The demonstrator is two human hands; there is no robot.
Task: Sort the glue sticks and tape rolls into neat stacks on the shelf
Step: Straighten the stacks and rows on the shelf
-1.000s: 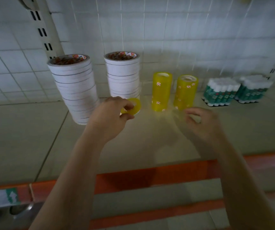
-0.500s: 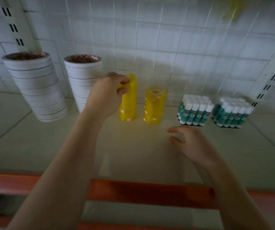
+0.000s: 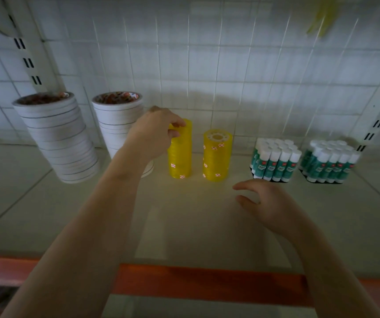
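The yellow tape roll sits at the very top of the left yellow stack, pinched between the thumb and curled fingers of the left hand; a second ago the same roll was held low in front of the white stacks, and half a second ago it was just reaching the column's top, so the lift is over and the roll is being seated. It looks slightly off-centre toward the fingers, so by my reading a small nudge may be needed before release. Just right of those fingers, apart from them, stands the shorter right yellow stack, its cored top uncovered. Below and to the right, the right hand hovers low over the shelf, fingers loosely spread and curved, holding nothing; it has stayed in roughly this pose for the last half second. Beyond its fingertips stand two blocks of glue sticks, the nearer glue stick pack and the farther glue stick pack, both upright and tidy. On the far side of the left hand's fingers, the inner white tape stack is partly hidden by the wrist, and the outer white tape stack leans visibly. With no loose rolls in view, the sorting appears nearly finished. A white wire grid backs the shelf.
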